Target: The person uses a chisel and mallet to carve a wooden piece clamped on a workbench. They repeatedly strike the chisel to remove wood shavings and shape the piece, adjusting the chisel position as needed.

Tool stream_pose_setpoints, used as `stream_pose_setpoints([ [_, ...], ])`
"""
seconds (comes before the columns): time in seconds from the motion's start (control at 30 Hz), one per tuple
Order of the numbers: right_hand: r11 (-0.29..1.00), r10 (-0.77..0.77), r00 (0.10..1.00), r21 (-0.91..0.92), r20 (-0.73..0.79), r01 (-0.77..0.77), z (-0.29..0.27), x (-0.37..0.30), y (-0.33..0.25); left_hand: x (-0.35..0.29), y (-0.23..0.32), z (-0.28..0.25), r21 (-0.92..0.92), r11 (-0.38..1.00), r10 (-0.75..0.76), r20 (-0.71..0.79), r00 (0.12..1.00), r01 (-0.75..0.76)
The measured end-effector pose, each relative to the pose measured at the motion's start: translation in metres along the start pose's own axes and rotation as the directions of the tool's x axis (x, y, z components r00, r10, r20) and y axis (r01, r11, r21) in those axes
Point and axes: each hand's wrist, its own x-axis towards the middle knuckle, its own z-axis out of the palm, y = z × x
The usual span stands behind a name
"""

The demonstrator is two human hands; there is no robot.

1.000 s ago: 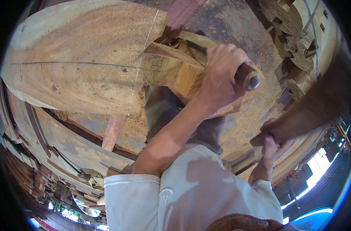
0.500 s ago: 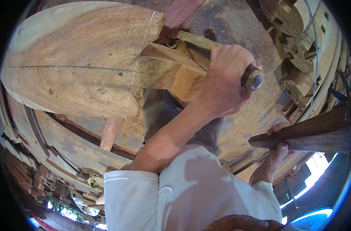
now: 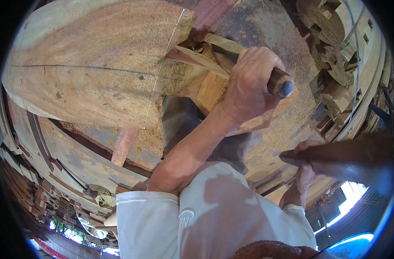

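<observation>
Blue cable [image 3: 358, 60] and pale curved plank [image 3: 369, 64] ahead and right of right hand [image 3: 308, 166]. Notched wooden offcut [image 3: 333, 30] ahead and right of left hand [image 3: 254, 82]. Brown boards [image 3: 20, 185] far left of left hand.

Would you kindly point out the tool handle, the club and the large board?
Tool handle [image 3: 279, 83], head view: exposed butt end.
Club [image 3: 337, 156], head view: middle of its visible length.
Large board [image 3: 99, 84], head view: middle of its face.
</observation>
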Motion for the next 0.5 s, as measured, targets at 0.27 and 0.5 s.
stream_pose_setpoints([
  [0.27, 0.974, -0.062, 0.995, 0.215, -0.074, 0.076, -0.002, 0.001, 0.020, 0.007, -0.001, 0.007, 0.025, 0.999, -0.029, -0.003, 1.000, 0.029],
  [0.5, 0.978, 0.067, 0.998, -0.195, -0.021, -0.070, 0.009, 0.019, 0.022, 0.008, -0.008, 0.016, 0.113, 0.993, -0.026, 0.043, 0.999, 0.021],
])
